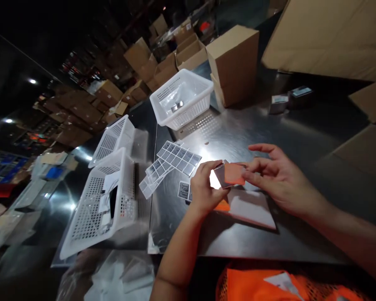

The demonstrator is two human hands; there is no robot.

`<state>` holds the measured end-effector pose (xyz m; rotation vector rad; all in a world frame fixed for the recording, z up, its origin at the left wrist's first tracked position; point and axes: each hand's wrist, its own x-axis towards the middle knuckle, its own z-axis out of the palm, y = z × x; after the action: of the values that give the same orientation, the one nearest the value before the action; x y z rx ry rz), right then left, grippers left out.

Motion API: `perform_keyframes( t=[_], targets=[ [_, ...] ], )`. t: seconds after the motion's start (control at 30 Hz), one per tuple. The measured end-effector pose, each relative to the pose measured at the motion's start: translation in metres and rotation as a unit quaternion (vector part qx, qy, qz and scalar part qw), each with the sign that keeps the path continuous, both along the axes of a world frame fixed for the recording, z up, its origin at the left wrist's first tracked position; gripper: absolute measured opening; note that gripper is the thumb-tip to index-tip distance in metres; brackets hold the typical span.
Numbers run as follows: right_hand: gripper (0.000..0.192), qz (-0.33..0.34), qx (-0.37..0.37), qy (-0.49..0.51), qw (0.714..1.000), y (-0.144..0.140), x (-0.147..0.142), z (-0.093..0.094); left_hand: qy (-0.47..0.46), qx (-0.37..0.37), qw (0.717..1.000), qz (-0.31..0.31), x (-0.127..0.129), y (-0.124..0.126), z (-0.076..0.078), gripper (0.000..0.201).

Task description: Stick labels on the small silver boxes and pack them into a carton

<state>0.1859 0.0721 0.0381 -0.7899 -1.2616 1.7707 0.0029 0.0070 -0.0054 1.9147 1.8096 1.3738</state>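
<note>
Box (221,174), small and shiny, sits clasped in the left hand (203,184) — right hand (271,172) pinches an orange piece (234,173) at its face. White pad (252,207) lies just below the grip; printed label sheets (178,158) spread to its left.

From my seat, the left hand (207,184) hides part of the small box (220,174); whether the right hand (272,171) grips it or only touches it, I can't tell. Print on the label sheets (179,157) near dial centre is too small for me. My feed crops the big carton (329,37) at two o'clock and orange cloth (244,284) at five; stacked cartons (81,106) at ten blur.
</note>
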Motion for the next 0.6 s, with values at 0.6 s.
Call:
perform_keyframes(
  t=[0.6],
  targets=[
    [0.067, 0.044, -0.036, -0.015, 0.998, 0.008, 0.007, -0.002, 0.091, 0.019, 0.995, 0.024, -0.008, -0.009, 0.006, 0.053]
  ],
)
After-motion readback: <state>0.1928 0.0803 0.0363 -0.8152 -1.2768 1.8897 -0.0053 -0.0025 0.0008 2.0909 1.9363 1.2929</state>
